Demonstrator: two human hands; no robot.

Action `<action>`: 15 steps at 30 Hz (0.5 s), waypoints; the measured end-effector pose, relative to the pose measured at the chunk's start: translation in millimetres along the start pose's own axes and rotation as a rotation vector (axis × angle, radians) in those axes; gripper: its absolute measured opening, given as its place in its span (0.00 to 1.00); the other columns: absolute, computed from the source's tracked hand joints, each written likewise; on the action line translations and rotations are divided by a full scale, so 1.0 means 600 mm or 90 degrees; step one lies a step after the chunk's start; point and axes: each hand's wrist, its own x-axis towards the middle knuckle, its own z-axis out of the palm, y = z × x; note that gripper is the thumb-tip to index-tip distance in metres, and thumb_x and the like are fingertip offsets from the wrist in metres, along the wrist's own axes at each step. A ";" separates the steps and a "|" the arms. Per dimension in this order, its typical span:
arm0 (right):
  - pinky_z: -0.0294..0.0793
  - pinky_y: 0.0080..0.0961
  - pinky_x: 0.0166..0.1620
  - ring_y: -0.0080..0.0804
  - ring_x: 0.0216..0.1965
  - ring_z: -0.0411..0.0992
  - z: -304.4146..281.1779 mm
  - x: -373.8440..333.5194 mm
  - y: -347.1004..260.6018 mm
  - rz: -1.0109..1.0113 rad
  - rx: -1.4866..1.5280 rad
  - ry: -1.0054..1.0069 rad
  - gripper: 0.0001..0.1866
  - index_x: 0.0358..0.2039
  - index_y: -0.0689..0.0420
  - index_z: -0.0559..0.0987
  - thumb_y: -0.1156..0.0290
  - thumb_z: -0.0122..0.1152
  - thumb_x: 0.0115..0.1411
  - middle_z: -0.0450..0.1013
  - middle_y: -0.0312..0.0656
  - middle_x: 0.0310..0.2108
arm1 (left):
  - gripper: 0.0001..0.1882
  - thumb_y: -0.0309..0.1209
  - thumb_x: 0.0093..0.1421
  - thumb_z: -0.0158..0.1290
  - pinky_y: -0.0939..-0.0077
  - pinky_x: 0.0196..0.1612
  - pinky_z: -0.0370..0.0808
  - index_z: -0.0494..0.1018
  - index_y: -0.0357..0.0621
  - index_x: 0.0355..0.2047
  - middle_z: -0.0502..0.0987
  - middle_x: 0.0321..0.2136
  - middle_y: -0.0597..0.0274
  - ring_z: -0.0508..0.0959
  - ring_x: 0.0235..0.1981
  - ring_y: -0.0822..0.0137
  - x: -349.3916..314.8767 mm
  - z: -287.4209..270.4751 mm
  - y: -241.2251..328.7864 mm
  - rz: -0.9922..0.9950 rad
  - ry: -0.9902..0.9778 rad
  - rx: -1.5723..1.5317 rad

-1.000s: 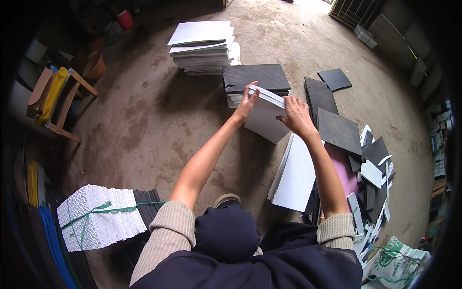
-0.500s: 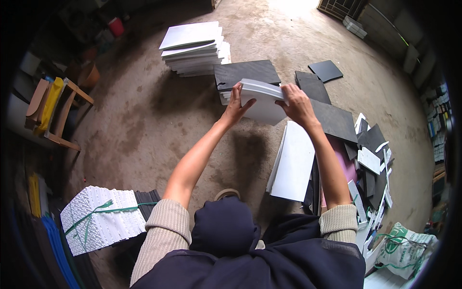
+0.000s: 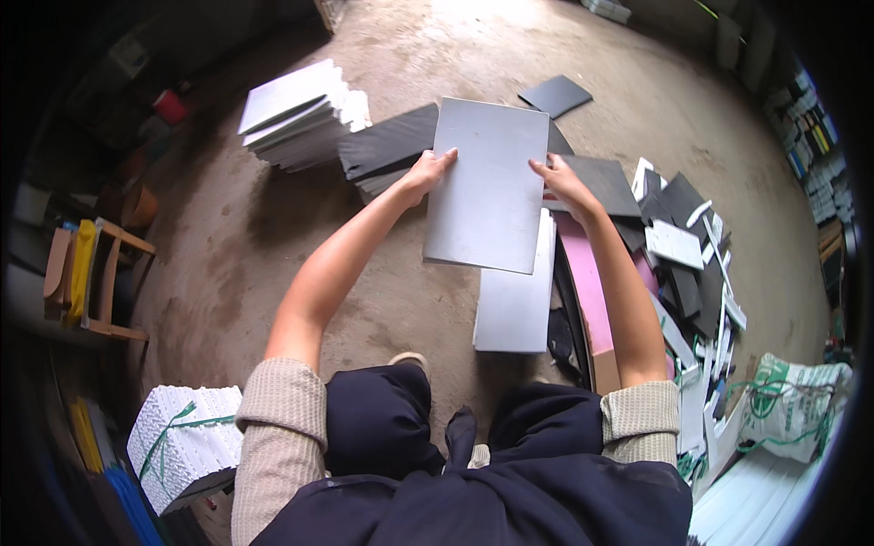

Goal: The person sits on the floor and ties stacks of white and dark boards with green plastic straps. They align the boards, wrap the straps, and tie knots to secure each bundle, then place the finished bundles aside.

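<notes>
Out in front of me, both hands hold a small stack of white foam sheets (image 3: 487,191), its broad pale-grey face turned up toward me. My left hand (image 3: 428,176) grips the left edge with the thumb on top. On the opposite edge, my right hand (image 3: 566,182) is closed the same way, its fingers partly behind the stack. Below the held sheets, and partly covered by them, a white pile (image 3: 513,314) stands on the floor. Just beyond my left hand, a dark grey sheet (image 3: 387,141) rests on another low white pile.
A tall pile of white sheets (image 3: 287,109) stands at the far left. Dark sheets and white offcuts (image 3: 674,241) lie heaped on the right, beside a pink block (image 3: 587,282). A tied white bundle (image 3: 182,446) and a wooden frame (image 3: 114,282) are left; a sack (image 3: 790,405) lies right.
The sheets have tipped from nearly upright to face up toward me and come slightly nearer. My view has shifted, and both hands still hold their side edges.
</notes>
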 end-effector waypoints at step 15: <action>0.65 0.38 0.46 0.37 0.49 0.61 -0.049 -0.073 0.237 0.154 0.034 -0.106 0.30 0.50 0.63 0.55 0.61 0.54 0.53 0.59 0.50 0.48 | 0.39 0.41 0.51 0.52 0.67 0.51 0.60 0.47 0.32 0.55 0.53 0.47 0.42 0.62 0.49 0.50 -0.059 0.172 -0.180 0.044 -0.114 0.208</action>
